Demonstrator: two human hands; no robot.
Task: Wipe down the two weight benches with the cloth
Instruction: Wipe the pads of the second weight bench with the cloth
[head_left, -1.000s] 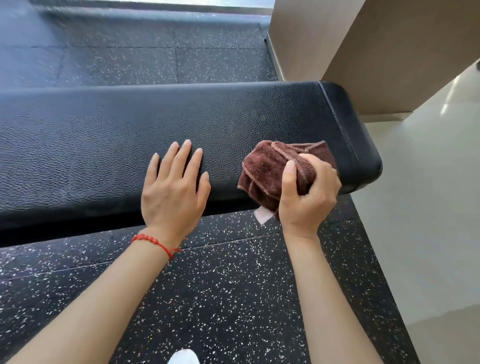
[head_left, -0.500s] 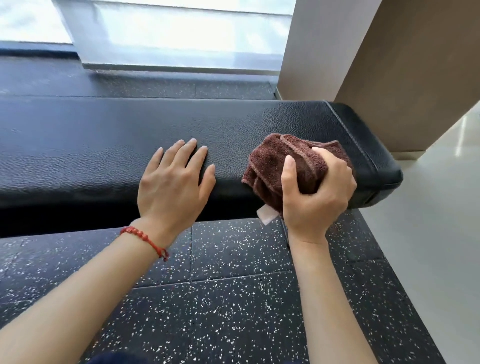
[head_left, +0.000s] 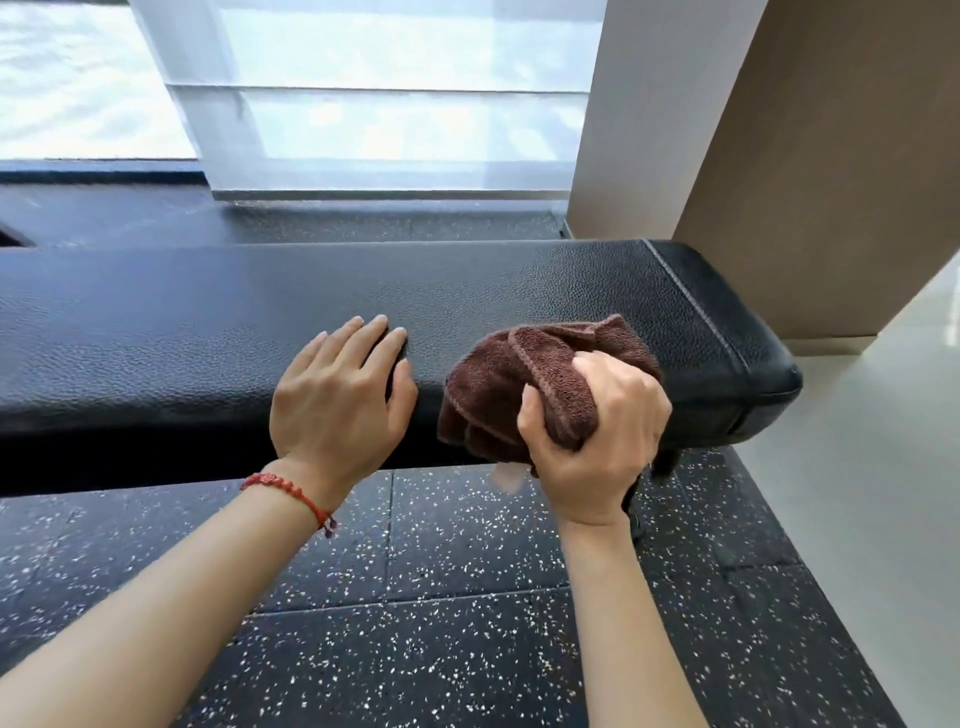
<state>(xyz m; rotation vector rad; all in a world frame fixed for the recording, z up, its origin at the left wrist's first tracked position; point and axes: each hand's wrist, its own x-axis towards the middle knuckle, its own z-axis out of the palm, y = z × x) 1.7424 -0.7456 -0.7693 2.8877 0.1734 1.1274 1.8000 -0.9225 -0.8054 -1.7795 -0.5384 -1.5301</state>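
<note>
Left hand (head_left: 340, 395) lies flat on the near edge of the bench pad (head_left: 208, 322), fingers straight and close together, tips pointing away from the camera, palm down, holding nothing. Right hand (head_left: 597, 431) is curled tight around a bunched brown cloth (head_left: 514, 374), thumb on the near side, fingers wrapped over the top. The cloth bulges out to the left of the fist and above it; its far part sits on the pad's top near the front edge, its lower folds hang down the pad's front face. A pale tag (head_left: 506, 475) pokes out below the cloth.

The pad is black, pebbled leather-look, and runs left to right across the view; its right end is rounded with a seam across it. The cloth is close to that right end, just right of the left hand, not touching it. A dark bench leg (head_left: 665, 460) shows under the right end.

Red beaded bracelet (head_left: 291, 491) on the left wrist. Black speckled rubber floor tiles (head_left: 441, 597) below. Pale smooth floor (head_left: 883, 441) to the right. Beige wall column (head_left: 779, 130) behind the bench end. Bright window (head_left: 389, 88) beyond. Only one bench clearly in view.
</note>
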